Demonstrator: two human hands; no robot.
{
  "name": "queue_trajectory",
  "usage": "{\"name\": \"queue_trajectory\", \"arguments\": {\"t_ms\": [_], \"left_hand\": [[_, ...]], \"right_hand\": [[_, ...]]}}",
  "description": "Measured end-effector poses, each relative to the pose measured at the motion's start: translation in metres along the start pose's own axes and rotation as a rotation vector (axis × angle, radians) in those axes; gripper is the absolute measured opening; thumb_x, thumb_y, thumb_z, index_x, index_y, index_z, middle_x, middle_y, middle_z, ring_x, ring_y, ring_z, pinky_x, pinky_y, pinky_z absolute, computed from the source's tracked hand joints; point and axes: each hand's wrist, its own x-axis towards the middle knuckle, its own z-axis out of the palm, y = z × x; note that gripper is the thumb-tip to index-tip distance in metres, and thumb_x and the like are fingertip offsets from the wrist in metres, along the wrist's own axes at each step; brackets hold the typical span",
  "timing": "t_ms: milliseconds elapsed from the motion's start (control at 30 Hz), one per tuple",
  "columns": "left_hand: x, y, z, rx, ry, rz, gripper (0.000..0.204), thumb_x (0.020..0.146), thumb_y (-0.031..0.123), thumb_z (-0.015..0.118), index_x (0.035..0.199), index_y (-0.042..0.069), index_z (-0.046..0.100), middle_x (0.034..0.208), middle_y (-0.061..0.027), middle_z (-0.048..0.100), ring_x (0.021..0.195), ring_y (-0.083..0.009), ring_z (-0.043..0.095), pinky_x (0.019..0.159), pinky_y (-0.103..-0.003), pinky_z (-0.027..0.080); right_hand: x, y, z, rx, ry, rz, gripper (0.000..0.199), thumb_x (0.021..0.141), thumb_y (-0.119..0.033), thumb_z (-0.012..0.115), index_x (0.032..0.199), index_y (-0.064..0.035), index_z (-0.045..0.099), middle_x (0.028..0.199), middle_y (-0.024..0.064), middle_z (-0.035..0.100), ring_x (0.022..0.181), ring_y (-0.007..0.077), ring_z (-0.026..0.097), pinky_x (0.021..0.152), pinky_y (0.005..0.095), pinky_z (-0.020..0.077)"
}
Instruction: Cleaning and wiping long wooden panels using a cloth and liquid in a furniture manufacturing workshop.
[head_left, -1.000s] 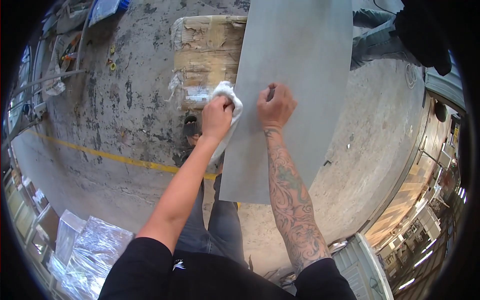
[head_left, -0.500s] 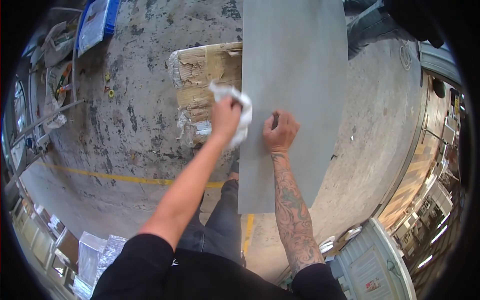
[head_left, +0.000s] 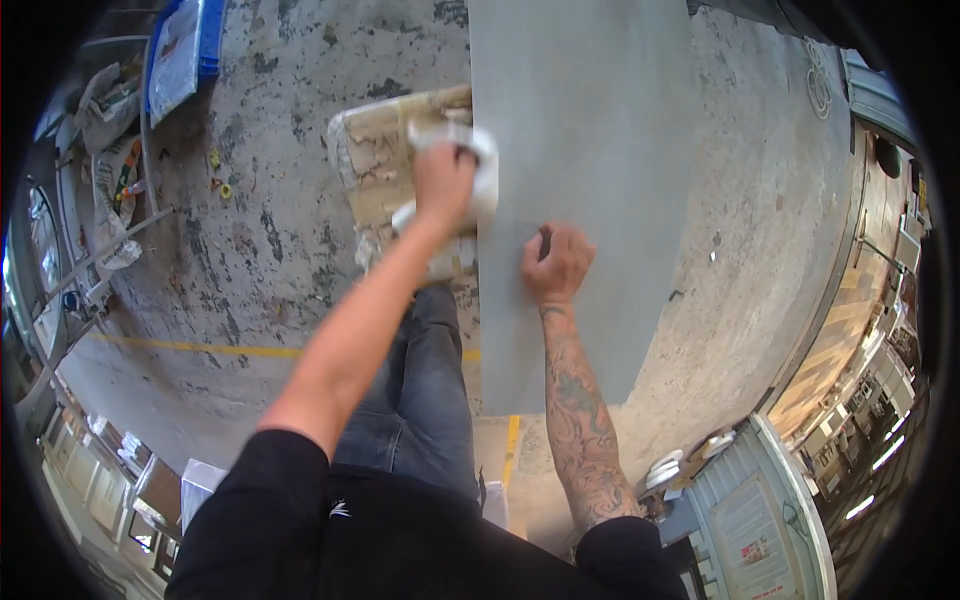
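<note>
A long flat grey panel [head_left: 580,120] stretches away in front of me, raised above the floor. My left hand [head_left: 443,185] is closed around a crumpled white cloth [head_left: 485,165], which lies against the panel's left edge and is blurred by motion. On the panel's face, closer to me, rests my right hand [head_left: 560,262], its fingers curled in. A dark spot shows between its thumb and fingers; whether that is a small object or shadow cannot be made out. Worn brown cardboard [head_left: 375,150] with torn wrapping sits below my left hand, partly covered by it and the panel.
A blue crate [head_left: 208,45] stands at the far left, near metal bars and plastic bags [head_left: 108,110]. A yellow line [head_left: 220,349] crosses the stained concrete floor. Coiled cord [head_left: 819,85] lies at the far right, and a pale cabinet-like unit [head_left: 755,520] stands near right.
My left hand and the cloth have moved away from me along the panel's left edge. My right hand stays nearly in place. The other person's leg at the far right has mostly left view.
</note>
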Motion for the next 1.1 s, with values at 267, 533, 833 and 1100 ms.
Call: {"name": "queue_trajectory", "arguments": {"t_ms": [267,533,833,1100], "left_hand": [[0.211,0.035,-0.027,-0.043,0.136,0.045,0.025,0.082,0.021,0.061,0.092,0.003,0.075,0.088,-0.0231,0.072,0.082,-0.0373,0.071,0.073,-0.044,0.055],[0.105,0.026,-0.021,-0.075,-0.225,-0.148,0.02,0.085,0.015,0.064,0.096,0.002,0.074,0.088,-0.0204,0.073,0.082,-0.0291,0.072,0.075,-0.041,0.054],[0.237,0.064,-0.034,-0.076,0.163,-0.024,0.025,0.081,0.027,0.065,0.086,0.004,0.074,0.088,-0.0213,0.071,0.085,-0.0399,0.069,0.076,-0.047,0.054],[0.13,0.037,-0.022,-0.122,-0.056,-0.047,0.022,0.083,0.02,0.065,0.089,0.001,0.074,0.087,-0.0229,0.071,0.086,-0.0394,0.07,0.076,-0.046,0.054]], "right_hand": [[0.005,-0.005,-0.007,-0.007,-0.077,0.021,0.018,0.074,-0.013,0.068,0.09,-0.0173,0.059,0.082,0.0018,0.056,0.079,0.0239,0.055,0.071,0.0402,0.0349],[0.007,-0.001,-0.011,-0.001,-0.09,0.068,0.019,0.073,-0.012,0.067,0.09,-0.0166,0.06,0.084,0.0019,0.057,0.079,0.0234,0.056,0.073,0.0405,0.0342],[0.238,-0.062,0.074,0.053,0.071,0.064,0.013,0.081,-0.016,0.062,0.094,-0.0158,0.06,0.09,0.0022,0.061,0.09,0.026,0.06,0.079,0.0433,0.0378],[0.264,-0.067,0.092,-0.074,0.098,0.213,0.014,0.082,-0.017,0.06,0.096,-0.0155,0.059,0.093,0.003,0.063,0.093,0.0271,0.061,0.081,0.0447,0.0396]]}}
